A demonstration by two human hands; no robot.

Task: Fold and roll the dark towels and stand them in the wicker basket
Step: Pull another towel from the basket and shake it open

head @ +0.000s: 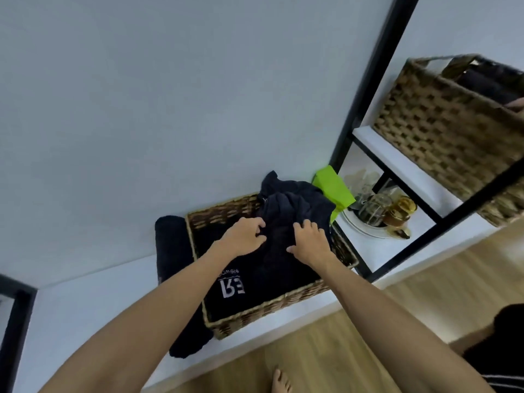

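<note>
At centre frame, the left hand [245,236] and right hand [309,239] each grasp with curled fingers the dark towel [286,211] bunched in the wicker basket [272,309]. The basket rests on a white shelf [85,307]; another dark towel [173,245] lies just left of it.

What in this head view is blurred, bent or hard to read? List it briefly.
Head view: wide-angle lens tilts the wall and bends the shelf frame; upper basket is motion-smeared; dark towels lose fold detail in the lower basket; both hands are slightly soft; lighting is even, without glare.
</note>
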